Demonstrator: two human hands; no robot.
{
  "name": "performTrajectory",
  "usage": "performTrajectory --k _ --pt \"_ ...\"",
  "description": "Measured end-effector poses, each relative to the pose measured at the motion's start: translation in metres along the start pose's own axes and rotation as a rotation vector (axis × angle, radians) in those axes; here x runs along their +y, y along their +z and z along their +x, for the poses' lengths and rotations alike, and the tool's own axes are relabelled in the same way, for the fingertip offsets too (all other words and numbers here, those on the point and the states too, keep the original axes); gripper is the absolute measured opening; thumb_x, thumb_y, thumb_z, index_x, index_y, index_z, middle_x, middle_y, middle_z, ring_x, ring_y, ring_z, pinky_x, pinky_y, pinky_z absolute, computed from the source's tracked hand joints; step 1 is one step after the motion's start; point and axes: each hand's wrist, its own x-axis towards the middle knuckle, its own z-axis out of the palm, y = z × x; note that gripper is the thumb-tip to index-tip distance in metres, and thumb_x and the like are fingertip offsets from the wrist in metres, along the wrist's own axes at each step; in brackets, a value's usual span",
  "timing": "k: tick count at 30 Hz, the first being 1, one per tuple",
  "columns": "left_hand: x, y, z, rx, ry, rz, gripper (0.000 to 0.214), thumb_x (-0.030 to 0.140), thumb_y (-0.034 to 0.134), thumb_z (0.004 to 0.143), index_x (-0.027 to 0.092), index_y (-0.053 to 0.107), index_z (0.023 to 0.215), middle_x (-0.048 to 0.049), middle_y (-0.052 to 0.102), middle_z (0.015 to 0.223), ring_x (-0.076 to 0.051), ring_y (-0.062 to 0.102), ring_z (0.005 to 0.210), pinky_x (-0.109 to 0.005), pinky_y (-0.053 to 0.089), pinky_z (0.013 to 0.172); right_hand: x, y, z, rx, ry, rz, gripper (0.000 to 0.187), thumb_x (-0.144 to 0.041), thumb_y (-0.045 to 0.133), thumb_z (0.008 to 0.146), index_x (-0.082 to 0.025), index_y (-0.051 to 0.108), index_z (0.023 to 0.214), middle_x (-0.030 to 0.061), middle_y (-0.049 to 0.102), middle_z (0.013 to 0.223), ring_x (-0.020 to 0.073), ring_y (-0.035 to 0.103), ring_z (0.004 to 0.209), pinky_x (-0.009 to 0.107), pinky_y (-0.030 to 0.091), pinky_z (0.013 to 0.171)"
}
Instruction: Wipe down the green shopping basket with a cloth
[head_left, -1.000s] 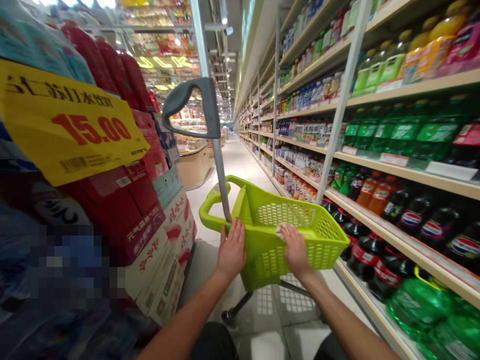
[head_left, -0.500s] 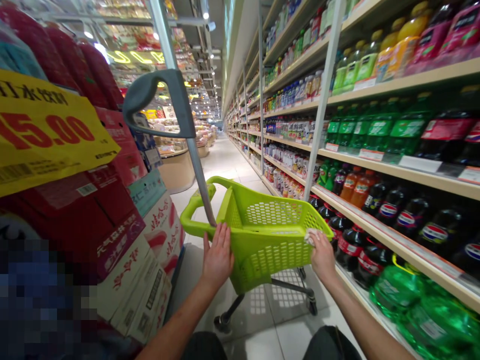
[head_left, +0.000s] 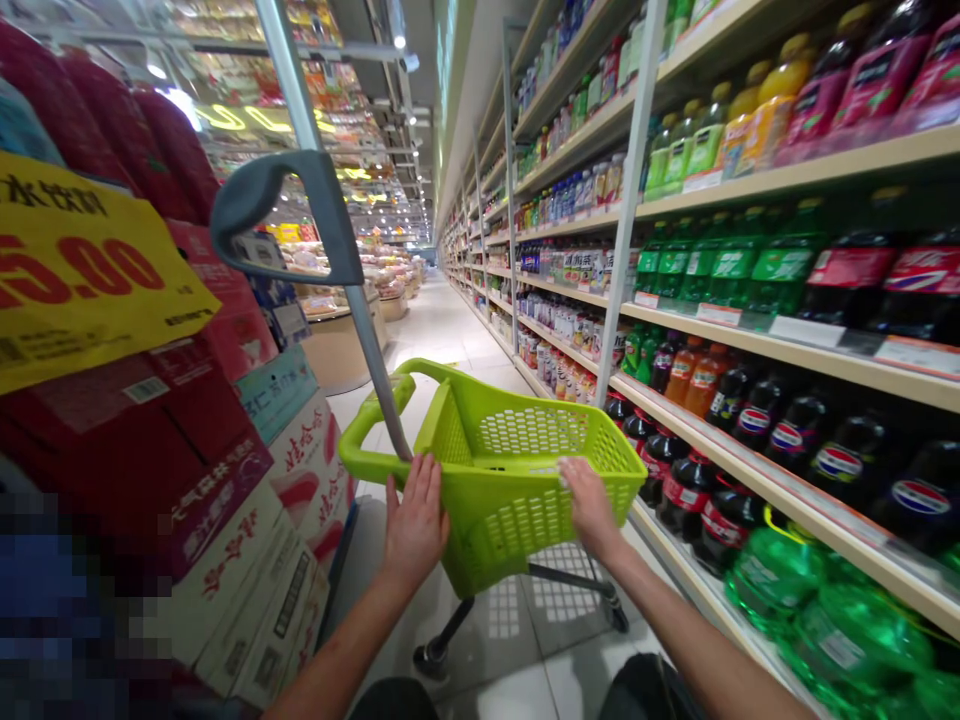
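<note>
Ahead of me stands a small bright green shopping cart [head_left: 487, 520] with a perforated plastic basket and a grey metal frame on wheels. My left hand [head_left: 417, 520] lies against its near side by the grey pole, fingers stretched over the rim. A crumpled white wipe [head_left: 564, 474] shows in part under the fingers of my right hand [head_left: 592, 505], which are closed on it and pressed to the near rim. From the cart's left end rises the metal pole [head_left: 375, 365], bearing a grey loop handle [head_left: 330, 220].
Shelves of soda bottles [head_left: 787, 430] run along the right, with large green bottles [head_left: 840, 620] low down. Stacked drink cartons [head_left: 247, 590] and a yellow price sign [head_left: 97, 280] crowd the left. A tiled aisle [head_left: 465, 330] leads away between them.
My right hand has slid left along the near rim with the wipe, from the basket's right corner toward its middle. My left hand stays on the cart. The whole view has shifted slightly.
</note>
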Motion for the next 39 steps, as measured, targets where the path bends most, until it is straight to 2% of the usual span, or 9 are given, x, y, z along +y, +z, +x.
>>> performTrajectory --k 3,9,17,22,24,29,33,36,39 --pt "-0.001 -0.004 -0.001 -0.028 0.017 0.012 0.057 0.018 0.039 0.075 0.009 0.035 0.131 -0.0118 0.033 0.139 -0.026 0.024 0.131 -0.055 0.013 0.105 -0.031 0.017 -0.003 -0.140 -0.101 0.034 0.053 -0.003 0.032 0.074 -0.020 0.048 0.122 0.0055 0.048 0.128 0.0188 0.034 0.125 0.042 0.034 0.098" --pt "0.002 -0.004 -0.005 -0.055 0.016 0.010 0.059 0.020 0.040 0.074 0.009 0.033 0.132 -0.0109 0.030 0.141 -0.025 0.020 0.132 -0.054 0.015 0.105 0.031 -0.010 -0.009 0.033 0.250 -0.118 0.052 -0.002 0.031 0.073 -0.016 0.050 0.120 0.0116 0.051 0.123 0.0260 0.037 0.122 0.051 0.034 0.095" --pt "0.004 -0.004 -0.006 -0.051 0.016 0.006 0.061 0.020 0.040 0.074 0.009 0.030 0.133 -0.0115 0.029 0.141 -0.026 0.020 0.132 -0.054 0.015 0.105 -0.066 0.018 -0.003 -0.159 -0.147 0.091 0.054 -0.002 0.030 0.076 -0.018 0.044 0.126 0.0062 0.039 0.136 0.0197 0.020 0.132 0.046 0.030 0.101" --pt "0.007 -0.006 -0.006 -0.066 -0.019 0.006 0.062 0.021 0.041 0.074 0.010 0.030 0.134 -0.0107 0.028 0.142 -0.025 0.019 0.133 -0.053 0.016 0.105 -0.003 0.000 -0.009 -0.003 0.140 -0.033 0.054 -0.001 0.030 0.074 -0.018 0.050 0.120 0.0100 0.048 0.128 0.0233 0.029 0.128 0.051 0.033 0.098" --pt "0.010 -0.004 -0.006 -0.057 -0.026 0.000 0.062 0.022 0.041 0.074 0.009 0.030 0.134 -0.0116 0.028 0.142 -0.025 0.018 0.133 -0.052 0.016 0.105 -0.001 0.002 -0.009 0.029 0.171 -0.004 0.056 0.001 0.029 0.072 -0.017 0.050 0.121 0.0100 0.049 0.127 0.0226 0.031 0.127 0.051 0.032 0.100" --pt "0.002 -0.005 -0.009 -0.040 0.034 -0.026 0.058 0.024 0.041 0.076 0.011 0.034 0.132 -0.0109 0.031 0.140 -0.024 0.019 0.132 -0.051 0.017 0.106 -0.101 0.025 0.014 -0.057 -0.159 0.287 0.056 0.000 0.030 0.075 -0.018 0.044 0.126 0.0085 0.041 0.134 0.0204 0.023 0.131 0.050 0.034 0.101" --pt "-0.030 -0.015 -0.015 0.034 -0.025 0.005 0.054 0.020 0.039 0.078 0.010 0.035 0.130 -0.0112 0.032 0.140 -0.023 0.021 0.132 -0.050 0.013 0.107 -0.180 0.007 0.087 -0.001 -0.274 0.360 0.053 -0.002 0.029 0.080 -0.018 0.041 0.128 0.0080 0.038 0.137 0.0185 0.021 0.132 0.045 0.031 0.104" --pt "-0.051 -0.022 -0.015 0.048 -0.172 0.038 0.058 0.017 0.040 0.075 0.007 0.032 0.131 -0.0131 0.028 0.141 -0.025 0.022 0.131 -0.054 0.012 0.106 -0.211 -0.012 0.154 0.125 -0.341 0.361 0.046 -0.008 0.028 0.085 -0.019 0.042 0.127 0.0055 0.036 0.138 0.0175 0.014 0.133 0.046 0.024 0.107" --pt "-0.056 -0.027 -0.012 -0.010 -0.185 0.029 0.059 0.018 0.041 0.073 0.008 0.033 0.131 -0.0121 0.028 0.141 -0.026 0.024 0.131 -0.055 0.013 0.105 -0.224 -0.007 0.182 0.136 -0.455 0.314 0.042 -0.012 0.029 0.088 -0.018 0.043 0.126 0.0045 0.036 0.138 0.0167 0.008 0.134 0.045 0.020 0.108"
